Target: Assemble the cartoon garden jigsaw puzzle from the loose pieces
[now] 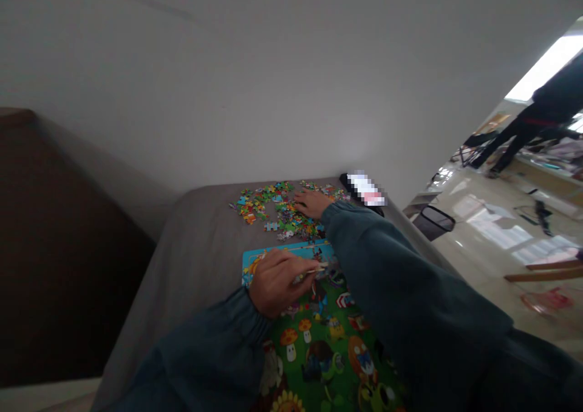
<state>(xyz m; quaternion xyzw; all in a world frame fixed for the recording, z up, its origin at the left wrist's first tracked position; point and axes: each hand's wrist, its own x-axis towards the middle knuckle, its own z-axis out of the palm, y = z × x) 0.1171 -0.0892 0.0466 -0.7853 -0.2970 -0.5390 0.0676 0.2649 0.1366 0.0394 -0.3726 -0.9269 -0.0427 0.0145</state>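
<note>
- Where the puzzle board lies on the grey cloth, we see a green, cartoon-printed face with a blue far edge.
- Over its far part, we find the left hand pinching a small pale piece between thumb and fingers.
- Just beyond the board, we see loose pieces scattered; the right hand rests on them, and we cannot tell whether it grips any.
- Near these lies a phone, its lit screen blurred.
- Well apart, we see a person standing.
</note>
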